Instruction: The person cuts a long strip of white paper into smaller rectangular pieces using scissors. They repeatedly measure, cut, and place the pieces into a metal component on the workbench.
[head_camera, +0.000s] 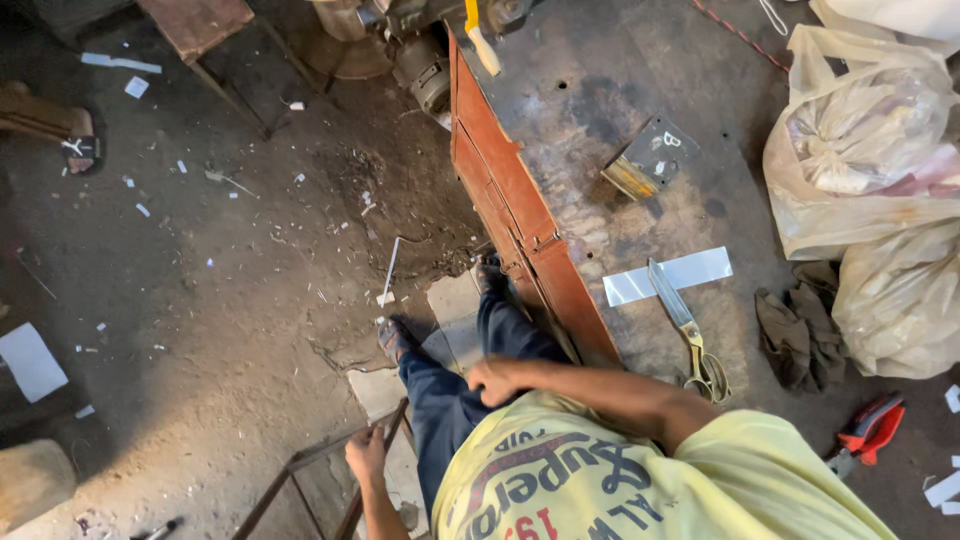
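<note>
Gripping the metal frame (318, 468) tight in my left fingers (368, 452), right fingers (492, 380) fisted, seemingly empty, on my thigh (445, 405); leaning could tip the frame.

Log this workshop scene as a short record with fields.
Left hand: grips a metal frame
Right hand: fisted, on the thigh
Bench: rusty metal; scissors lie across a white strip
Nearby: dark cloth, plastic bags, red-handled tool
Floor: dirt, scattered white scraps
</note>
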